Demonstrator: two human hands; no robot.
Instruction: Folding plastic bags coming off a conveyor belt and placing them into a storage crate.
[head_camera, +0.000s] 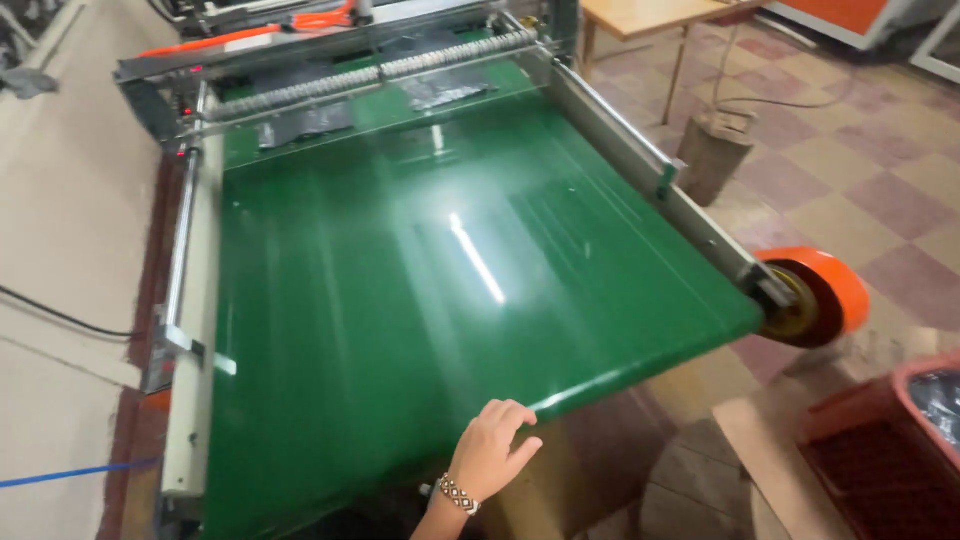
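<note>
My left hand, with a beaded bracelet at the wrist, rests palm down on the near edge of a wide green conveyor belt. Its fingers are spread and hold nothing. The belt runs away from me to a machine head with a long spiral roller at the far end. Dark plastic sheets lie on the belt just under that roller. My right hand is out of view.
Metal side rails frame the belt. An orange wheel guard sticks out at the right front corner. A reddish crate stands on the checkered floor at the right. A wooden table is at the back right. Cables cross the surface at the left.
</note>
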